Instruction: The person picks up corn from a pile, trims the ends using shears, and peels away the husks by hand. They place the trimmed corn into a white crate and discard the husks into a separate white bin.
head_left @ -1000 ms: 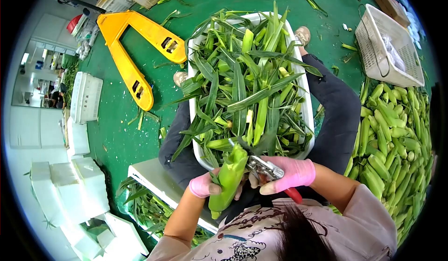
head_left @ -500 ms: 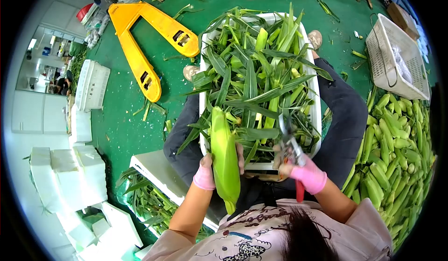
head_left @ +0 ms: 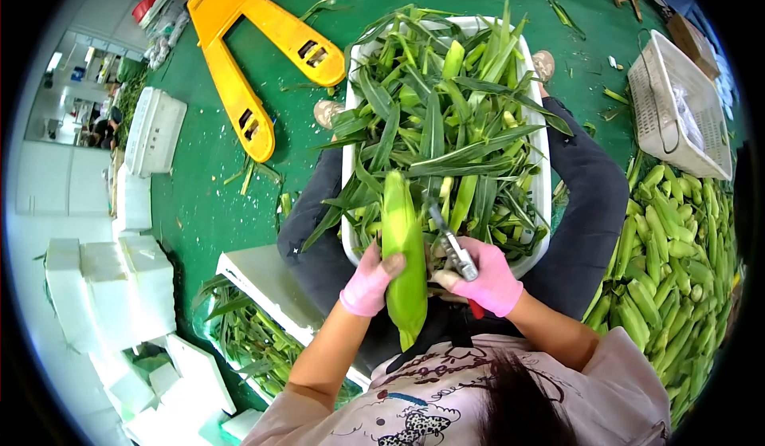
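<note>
Corn [head_left: 677,271] lies in a big pile on the right. In front, a white tub [head_left: 547,183] is heaped with leaves [head_left: 434,127]; being so full, it could spill. One ear of corn [head_left: 406,286] is at the tub's near edge, gripped by the left hand [head_left: 370,280]; a loose hold could let it slip. The right hand [head_left: 484,278] grips clippers [head_left: 457,255]; their tip, so close, could nick the left hand.

Pallet jack [head_left: 227,79], crates [head_left: 155,131] and heaped corn [head_left: 677,263] show a produce workshop.
</note>
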Tool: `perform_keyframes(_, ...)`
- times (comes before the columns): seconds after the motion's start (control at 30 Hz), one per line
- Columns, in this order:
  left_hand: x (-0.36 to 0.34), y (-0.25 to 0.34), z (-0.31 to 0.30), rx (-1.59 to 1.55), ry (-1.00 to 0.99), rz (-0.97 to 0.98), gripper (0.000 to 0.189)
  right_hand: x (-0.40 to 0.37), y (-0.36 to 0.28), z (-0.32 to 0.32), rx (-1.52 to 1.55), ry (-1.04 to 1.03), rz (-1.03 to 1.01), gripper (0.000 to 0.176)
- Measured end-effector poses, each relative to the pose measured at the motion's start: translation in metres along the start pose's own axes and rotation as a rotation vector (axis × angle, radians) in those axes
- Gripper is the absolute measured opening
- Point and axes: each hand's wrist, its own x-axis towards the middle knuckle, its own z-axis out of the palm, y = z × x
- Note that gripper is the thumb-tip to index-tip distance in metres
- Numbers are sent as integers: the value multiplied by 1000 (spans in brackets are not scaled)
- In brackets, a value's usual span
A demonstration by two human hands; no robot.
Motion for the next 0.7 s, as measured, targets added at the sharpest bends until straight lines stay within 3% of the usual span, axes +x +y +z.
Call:
perform_keyframes(0.03, 8, 4, -2, 1, -51, 33, 74, -3, -2, 0, 160, -15, 61, 41)
perform_keyframes(0.1, 21, 11, -10, -54, 46, 149, 76, -7, -6, -2, 323, -40, 146, 44)
perform_keyframes(0.23, 45, 39, -25, -400, 407, 527, 54, -29, 8, -17, 326, -32, 185, 49)
perform_keyframes(0.3, 48, 45, -18, -443, 552, 623, 52, -35, 18, -19, 443, -125, 129, 54)
perform_keyframes(0.37, 54, 39, -14, -453, 576, 667, 52, -40, 12, -15, 490, -229, 244, 67)
perform_keyframes(0.43, 58, 34, 7, -482, 607, 674, 52, -29, 12, -8, 352, -325, 262, 71)
perform_keyframes(0.5, 58, 19, 22, -464, 609, 649, 53, -10, 15, 2, 243, -246, 157, 75)
perform_keyframes(0.63, 60, -9, 33, -491, 605, 642, 53, 23, 21, 3, -167, 209, -149, 92)
perform_keyframes(0.7, 62, -14, 32, -555, 615, 644, 52, 26, 25, -1, -358, 278, -227, 78)
